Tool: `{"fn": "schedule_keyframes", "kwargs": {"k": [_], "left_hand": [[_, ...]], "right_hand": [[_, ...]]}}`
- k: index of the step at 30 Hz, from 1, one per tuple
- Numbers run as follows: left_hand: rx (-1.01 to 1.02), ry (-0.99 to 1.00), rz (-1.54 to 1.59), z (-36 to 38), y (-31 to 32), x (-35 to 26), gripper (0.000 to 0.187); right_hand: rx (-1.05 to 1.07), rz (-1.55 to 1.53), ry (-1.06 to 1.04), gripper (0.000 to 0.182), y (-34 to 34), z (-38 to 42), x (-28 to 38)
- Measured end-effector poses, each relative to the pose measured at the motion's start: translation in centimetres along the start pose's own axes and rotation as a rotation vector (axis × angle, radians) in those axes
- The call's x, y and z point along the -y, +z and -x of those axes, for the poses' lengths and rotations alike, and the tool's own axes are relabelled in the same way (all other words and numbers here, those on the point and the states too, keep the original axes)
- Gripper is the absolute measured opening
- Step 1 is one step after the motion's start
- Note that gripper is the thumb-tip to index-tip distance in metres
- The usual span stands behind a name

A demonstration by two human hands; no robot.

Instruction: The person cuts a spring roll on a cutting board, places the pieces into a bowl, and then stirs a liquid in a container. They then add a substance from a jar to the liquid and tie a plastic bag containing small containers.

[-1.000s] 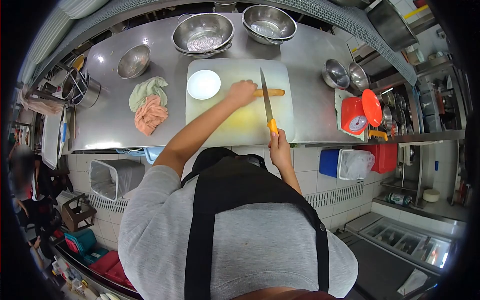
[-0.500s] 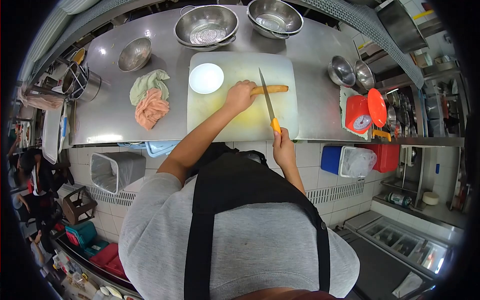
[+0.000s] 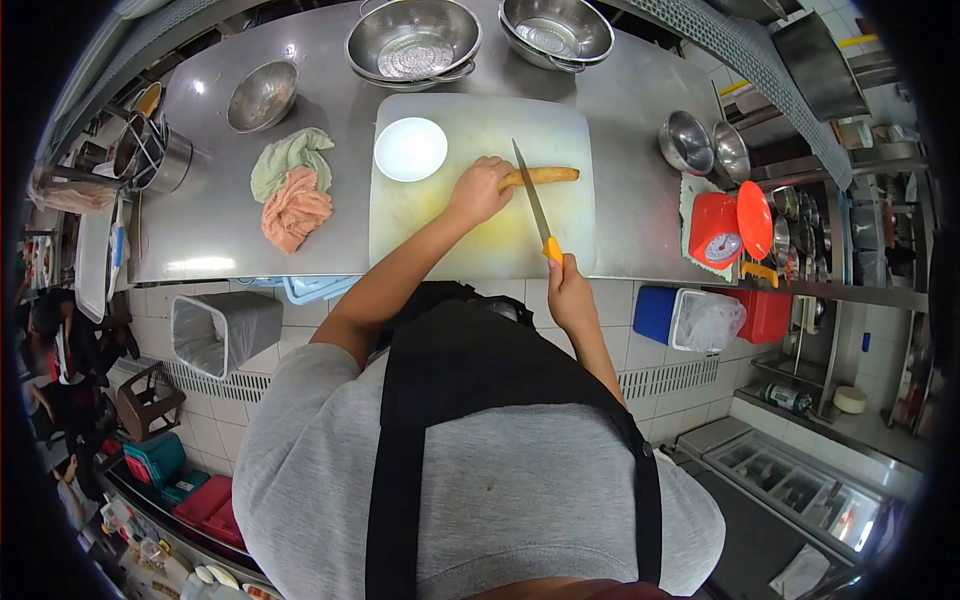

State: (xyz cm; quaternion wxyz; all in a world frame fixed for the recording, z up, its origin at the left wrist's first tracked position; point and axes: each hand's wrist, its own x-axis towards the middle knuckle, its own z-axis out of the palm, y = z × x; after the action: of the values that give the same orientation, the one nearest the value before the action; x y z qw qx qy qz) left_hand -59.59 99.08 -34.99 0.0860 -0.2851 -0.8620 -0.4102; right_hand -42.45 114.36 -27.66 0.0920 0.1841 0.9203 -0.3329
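On the white cutting board [image 3: 420,262] lies a long brown stick-shaped food piece [image 3: 556,174]. My left hand [image 3: 480,190] is closed round its left end. In my right hand [image 3: 570,292] is the orange handle of a knife [image 3: 534,200]. The blade points away from me and crosses over the food just right of my left fingers; whether it touches or cuts the food cannot be made out. A white bowl [image 3: 411,150] sits on the board's upper left, beyond my left hand.
Green [image 3: 284,165] and pink cloths [image 3: 296,212] lie left of the board. Colanders [image 3: 412,45] stand behind it, and a metal bowl [image 3: 263,97] at the back left. Metal bowls [image 3: 686,142] and a red scale [image 3: 714,228] are on the right. People [image 3: 68,340] are at the far left.
The whole view has shifted slightly. Both hands, the knife and the food keep nearly the same places on the board.
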Motion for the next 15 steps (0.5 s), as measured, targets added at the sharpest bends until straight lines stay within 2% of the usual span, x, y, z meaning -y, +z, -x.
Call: {"fn": "schedule_keyframes", "kwargs": {"k": [9,15], "left_hand": [[-0.010,-0.050,0.002,0.4,0.2,-0.5,0.021],[-0.092,-0.060,0.004,-0.2,0.0,0.1,0.023]], "right_hand": [[-0.012,0.025,-0.046,0.035,2.7,-5.8,1.6],[-0.005,-0.016,-0.020,0.035,2.3,-2.7,-0.6]]}}
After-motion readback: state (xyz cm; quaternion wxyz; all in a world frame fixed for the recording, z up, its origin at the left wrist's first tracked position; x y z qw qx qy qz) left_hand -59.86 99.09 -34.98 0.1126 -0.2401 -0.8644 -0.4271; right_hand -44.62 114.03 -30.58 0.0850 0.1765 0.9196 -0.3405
